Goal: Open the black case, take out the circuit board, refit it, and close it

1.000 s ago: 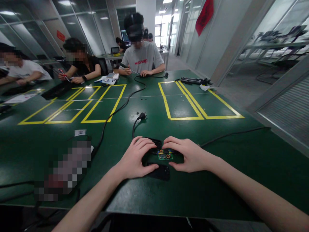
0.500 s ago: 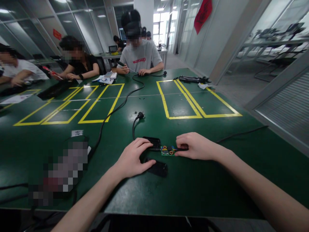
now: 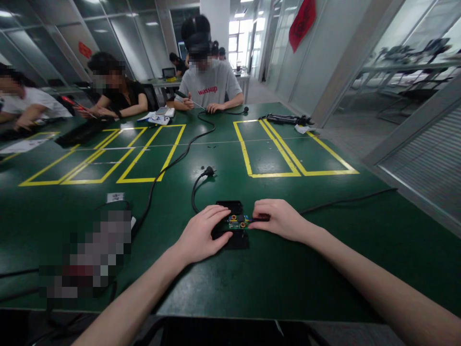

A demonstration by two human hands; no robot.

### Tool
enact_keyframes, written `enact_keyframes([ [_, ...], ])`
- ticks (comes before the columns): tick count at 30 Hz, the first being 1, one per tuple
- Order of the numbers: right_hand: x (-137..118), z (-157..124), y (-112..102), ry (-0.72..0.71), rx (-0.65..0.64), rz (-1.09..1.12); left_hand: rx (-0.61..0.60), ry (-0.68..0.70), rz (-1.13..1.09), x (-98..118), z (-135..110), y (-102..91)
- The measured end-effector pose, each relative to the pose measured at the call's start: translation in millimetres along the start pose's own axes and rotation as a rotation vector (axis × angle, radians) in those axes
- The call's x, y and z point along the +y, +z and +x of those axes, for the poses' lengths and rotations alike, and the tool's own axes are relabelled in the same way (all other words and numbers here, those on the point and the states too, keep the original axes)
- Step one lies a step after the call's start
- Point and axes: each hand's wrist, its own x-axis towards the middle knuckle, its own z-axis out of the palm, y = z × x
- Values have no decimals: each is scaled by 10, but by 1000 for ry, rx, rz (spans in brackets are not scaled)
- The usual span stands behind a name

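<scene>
A small green circuit board with two copper-ringed coils lies between two black plastic case halves. The upper case half is behind the board and the lower case half is in front of it. My left hand spans both halves from the left, fingers on the upper one and thumb on the lower one, partly covering them. At the board's right end, my right hand pinches the black cable, which runs off to the right. A black power plug on a short cord rests beyond my left hand.
A pixelated object lies at left by a small label. A long black cord crosses the green table. Yellow tape marks rectangles. A folded black tripod-like item sits far right. Co-workers, one in a grey shirt, sit opposite.
The board and my right hand have shifted left. The two case halves now lie closer and straighter along the board, with my left hand still across them. The plug's cord has bent further left.
</scene>
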Motion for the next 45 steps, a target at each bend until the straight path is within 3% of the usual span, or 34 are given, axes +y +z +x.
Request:
enact_keyframes([
  [19, -69, 23, 23, -24, 26, -27, 80, 17, -116, -31, -3, -42],
  [27, -134, -7, 3, -75, 124, 39, 157, -2, -71, -43, 10, -208],
  [30, -205, -26, 10, -149, 143, 72, 115, 34, -86, -18, 4, -275],
  [38, -313, -84, 49, -214, -12, 65, -36, 53, -102, 23, -55, -256],
  [45, -309, -64, -15, -156, -103, 25, -66, 37, -103, 5, -49, -210],
])
